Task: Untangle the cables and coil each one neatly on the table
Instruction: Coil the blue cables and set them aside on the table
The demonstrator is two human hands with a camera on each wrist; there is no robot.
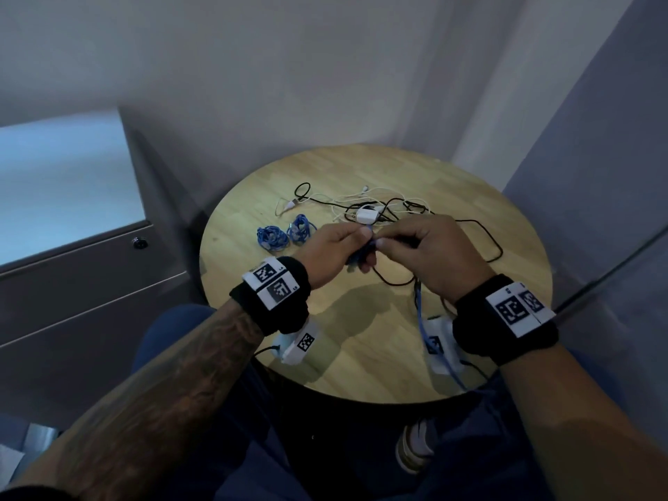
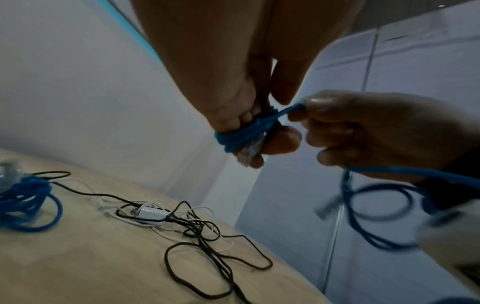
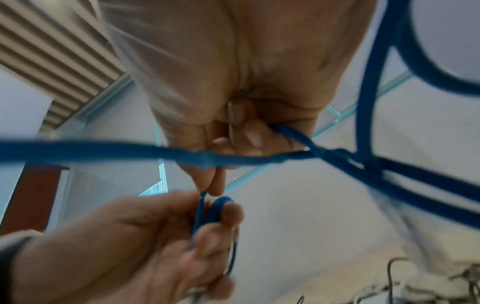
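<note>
Blue cable (image 2: 244, 133), thin tight loops

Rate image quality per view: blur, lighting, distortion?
Head view: dim, fairly sharp, wide-angle bending at the table edge. Left wrist view: blue cable on the left hand readable, right hand dark. Right wrist view: heavy blur, near cable loops smeared.

- A black wristband (image 1: 274, 301) is worn on the left wrist, with white tags printed with black square codes fixed on top.
- A white camera unit (image 1: 298, 347) bearing a code tag is seen just below that left wristband, with a thin black lead running from it.
- Dark tattoo work is seen along the left forearm (image 1: 173, 385).
- A matching black wristband (image 1: 506, 320) with white coded tags is worn on the right wrist.
- Dark blue trousers (image 1: 253, 446) are worn.
- A white shoe (image 1: 415, 446) with tan trim is seen below the right wristband.
</note>
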